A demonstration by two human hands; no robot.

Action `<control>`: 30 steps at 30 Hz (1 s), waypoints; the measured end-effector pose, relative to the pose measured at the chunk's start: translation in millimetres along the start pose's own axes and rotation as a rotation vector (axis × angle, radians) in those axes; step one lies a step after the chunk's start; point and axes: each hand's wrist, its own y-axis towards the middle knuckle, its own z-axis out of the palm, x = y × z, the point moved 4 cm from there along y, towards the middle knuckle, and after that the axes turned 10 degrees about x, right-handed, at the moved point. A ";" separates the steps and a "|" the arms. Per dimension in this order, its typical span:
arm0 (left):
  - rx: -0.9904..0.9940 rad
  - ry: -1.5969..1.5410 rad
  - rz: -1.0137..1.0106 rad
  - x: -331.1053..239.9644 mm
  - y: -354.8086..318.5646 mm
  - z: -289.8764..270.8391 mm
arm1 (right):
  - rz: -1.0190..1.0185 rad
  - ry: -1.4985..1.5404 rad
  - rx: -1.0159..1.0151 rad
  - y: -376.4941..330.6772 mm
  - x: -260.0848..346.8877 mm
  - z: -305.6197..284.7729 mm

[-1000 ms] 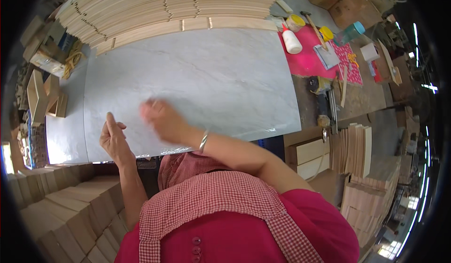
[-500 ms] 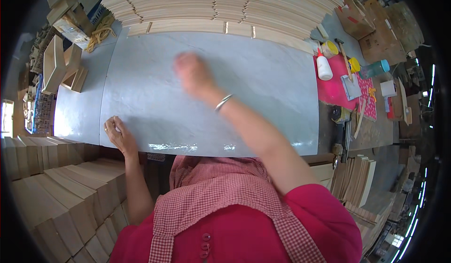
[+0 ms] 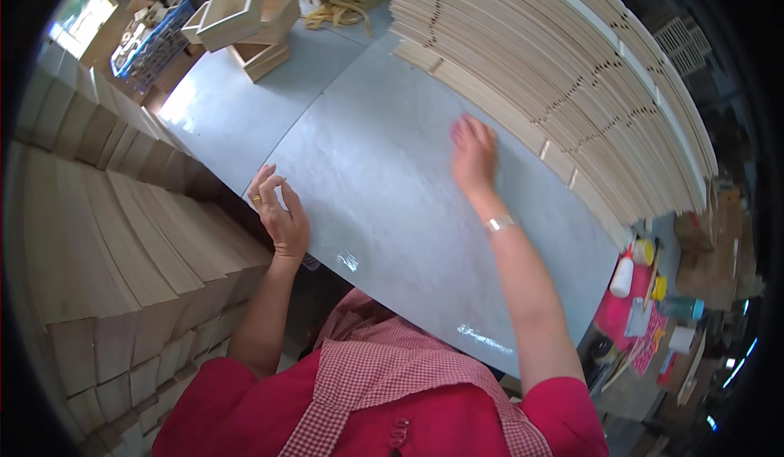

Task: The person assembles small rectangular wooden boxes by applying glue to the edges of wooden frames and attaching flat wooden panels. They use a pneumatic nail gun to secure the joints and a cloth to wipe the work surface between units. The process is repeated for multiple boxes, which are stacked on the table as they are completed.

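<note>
A large pale grey sheet (image 3: 384, 187) with a marbled look lies flat on the table in front of me. My right hand (image 3: 474, 155) is stretched out over its far part, palm down and fingers apart, close to the big stack of thin wooden boards (image 3: 563, 73). A bracelet sits on that wrist. My left hand (image 3: 279, 212) rests at the sheet's near left edge, fingers loosely curled, with a ring on one finger. Neither hand holds anything.
Stacked pale wooden blocks (image 3: 106, 236) stand close on my left. Small open wooden boxes (image 3: 249, 20) sit at the table's far left corner. On the right a pink mat (image 3: 621, 310) carries a white bottle (image 3: 622, 277) and small tools.
My right hand has slid farther across the sheet toward the board stack. My left hand stays at the sheet's near edge. The view has swung to the left.
</note>
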 end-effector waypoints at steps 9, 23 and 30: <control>-0.016 -0.060 -0.028 4.0 -2.1 -10.2 | -0.569 0.556 0.452 -24.2 234.9 77.8; -0.030 -0.102 0.152 -2.7 -3.6 -15.0 | -0.754 0.693 0.598 1.5 256.5 126.7; 0.116 0.062 0.122 -18.5 3.6 -7.7 | -0.308 0.289 0.437 86.1 84.3 90.5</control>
